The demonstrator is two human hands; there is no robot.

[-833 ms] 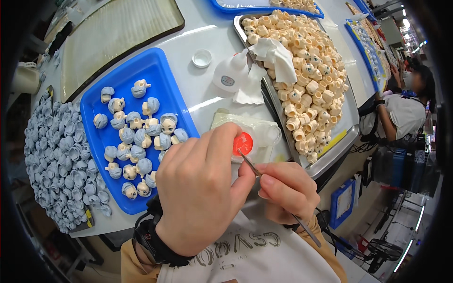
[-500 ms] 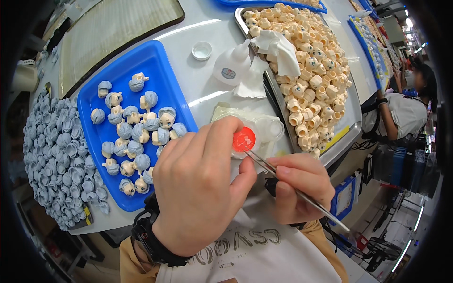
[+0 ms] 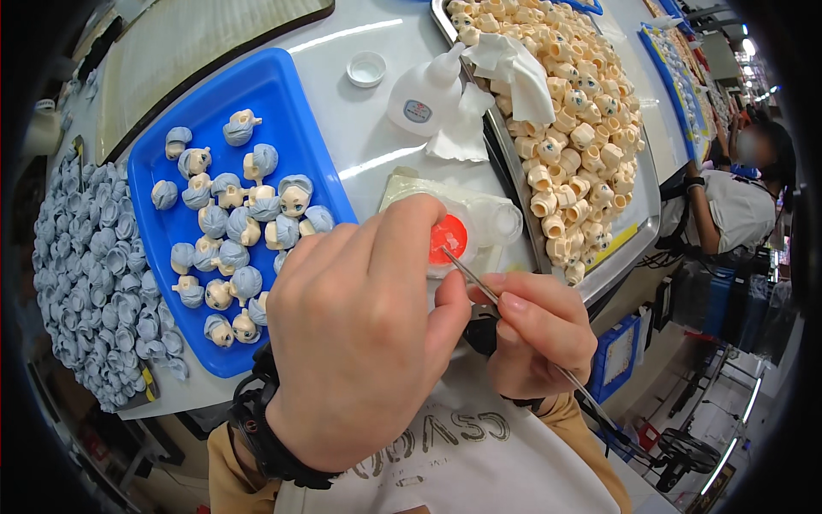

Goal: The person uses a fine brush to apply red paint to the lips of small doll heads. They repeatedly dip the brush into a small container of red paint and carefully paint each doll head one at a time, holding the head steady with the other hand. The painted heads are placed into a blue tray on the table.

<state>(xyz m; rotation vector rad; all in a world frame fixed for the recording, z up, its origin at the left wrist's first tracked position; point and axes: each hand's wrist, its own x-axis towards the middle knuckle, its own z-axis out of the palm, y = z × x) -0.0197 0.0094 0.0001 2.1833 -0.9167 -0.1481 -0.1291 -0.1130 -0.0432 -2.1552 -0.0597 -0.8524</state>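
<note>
My right hand (image 3: 548, 334) pinches slim metal tweezers (image 3: 473, 276). Their tips touch a round red surface (image 3: 449, 236) marked with small whitish patches, which seems to lie in a clear shallow cup. Beside it is my left hand (image 3: 360, 308), with fingers curled and the thumb and index finger arching around the red surface's left side. Whatever sits under those fingers is hidden. A second clear round container (image 3: 505, 223) stands just right of the red one, on a pale pad (image 3: 402, 184).
Left of my hands, a blue tray (image 3: 287, 111) carries doll heads with blue-grey hair. Past it are heaped hair pieces (image 3: 94, 283). A metal tray of face parts (image 3: 582, 128), a white squeeze bottle (image 3: 419, 107), tissue (image 3: 514, 81) and a small clear dish (image 3: 366, 68) stand farther back. A co-worker (image 3: 736, 206) is at right.
The tweezers' tips have shifted slightly on the red surface, and my right hand sits a little lower and more left. My left hand stays by the cup. The whole view has shifted slightly.
</note>
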